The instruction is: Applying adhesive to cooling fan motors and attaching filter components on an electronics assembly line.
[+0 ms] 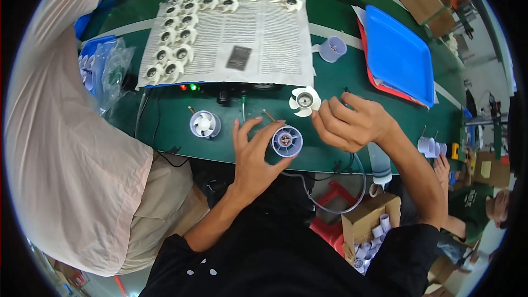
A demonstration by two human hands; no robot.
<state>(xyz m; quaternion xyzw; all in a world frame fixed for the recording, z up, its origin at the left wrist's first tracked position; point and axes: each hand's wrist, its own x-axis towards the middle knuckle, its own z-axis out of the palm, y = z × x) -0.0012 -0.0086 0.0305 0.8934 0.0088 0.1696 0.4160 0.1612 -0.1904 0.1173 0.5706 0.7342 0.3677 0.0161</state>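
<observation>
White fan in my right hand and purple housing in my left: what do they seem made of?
White fan: probably moulded plastic, smooth and satin, judging by its thin curved blades. Purple housing: likely rigid plastic, faintly glossy, with moulded-looking spokes.

single view inspected: you wear the left of two fisheye cameras on your head. it looks down and forward over your black shirt (258, 258), which fills the bottom edge, upright and unmirrored. your left hand (258, 151) and right hand (355, 124) lie near centre at close range. coverage is wide: the white line (347, 40) across your green workbench (173, 115) bows, a neighbour (71, 159) crowds the left, and a co-worker (476, 212) appears small at the right rim.
</observation>
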